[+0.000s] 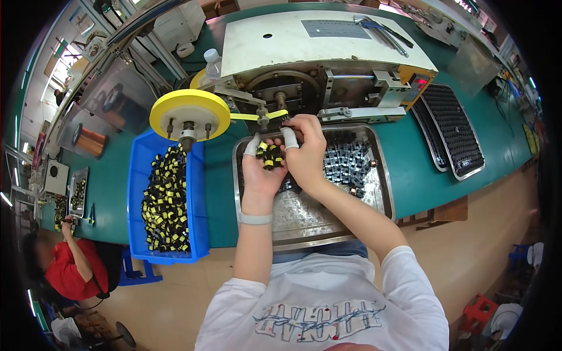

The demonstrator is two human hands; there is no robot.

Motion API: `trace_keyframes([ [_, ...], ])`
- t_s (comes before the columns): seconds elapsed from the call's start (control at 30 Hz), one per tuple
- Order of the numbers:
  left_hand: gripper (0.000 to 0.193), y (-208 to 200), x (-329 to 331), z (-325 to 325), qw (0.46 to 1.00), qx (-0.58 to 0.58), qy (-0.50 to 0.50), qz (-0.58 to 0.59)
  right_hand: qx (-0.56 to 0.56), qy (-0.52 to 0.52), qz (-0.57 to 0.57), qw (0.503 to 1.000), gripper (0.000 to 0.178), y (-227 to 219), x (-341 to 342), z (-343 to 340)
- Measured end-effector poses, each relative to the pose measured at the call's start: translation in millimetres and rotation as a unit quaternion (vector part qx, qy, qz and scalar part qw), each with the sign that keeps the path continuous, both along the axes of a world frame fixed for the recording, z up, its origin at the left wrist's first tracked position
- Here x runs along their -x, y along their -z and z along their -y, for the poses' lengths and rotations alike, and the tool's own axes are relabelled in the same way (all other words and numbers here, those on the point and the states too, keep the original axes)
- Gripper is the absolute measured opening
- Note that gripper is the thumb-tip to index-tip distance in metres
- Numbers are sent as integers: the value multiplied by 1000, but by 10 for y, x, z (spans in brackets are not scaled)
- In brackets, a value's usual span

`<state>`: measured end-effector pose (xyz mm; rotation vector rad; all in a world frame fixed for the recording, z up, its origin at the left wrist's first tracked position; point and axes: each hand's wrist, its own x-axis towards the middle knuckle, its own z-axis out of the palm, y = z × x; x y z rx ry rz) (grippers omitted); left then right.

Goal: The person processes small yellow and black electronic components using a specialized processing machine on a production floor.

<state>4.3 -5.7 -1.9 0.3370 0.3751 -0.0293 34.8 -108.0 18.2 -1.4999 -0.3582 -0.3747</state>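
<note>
My left hand (261,178) lies palm up below the machine's spindle, fingers curled around several small black coil bobbins (270,155) wrapped in yellow tape. Just right of it, my right hand (308,153) pinches a small dark coil bobbin (285,119) at the spindle, mostly hidden by the fingertips. White covers wrap both thumbs. A strip of yellow tape (244,117) runs from the large yellow tape roll (190,113) to the spindle of the white taping machine (263,38). Under my hands sits a metal tray (304,219) with rows of dark bobbins (348,164).
A blue bin (199,216) full of yellow-taped coils stands left. Black trays of parts (453,128) lie right. Hex keys (383,35) rest on the machine, a clear bottle (212,63) behind the roll. A co-worker in red (73,266) sits far left.
</note>
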Motion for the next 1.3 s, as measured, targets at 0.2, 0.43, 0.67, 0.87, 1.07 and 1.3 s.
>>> trace_keyframes([
  [0.2,19,110,-14,-29,999,30,-6,-14,-16,-37,-64,997,20,-64,57,70],
  [0.43,18,10,-16,14,999,-26,41,0,240,-85,-72,964,16,-324,262,1001],
  [0.67,28,57,-34,25,997,6,70,13,443,-129,-79,884,28,-216,221,1773],
  [0.87,30,52,-134,94,993,30,112,31,520,-106,-58,846,24,33,356,1791],
  [1.07,31,-43,-150,191,983,99,133,82,336,-88,-108,931,24,-47,375,1772],
  [1.3,20,-170,94,182,943,219,244,64,12,-168,-355,920,27,-96,239,1469],
])
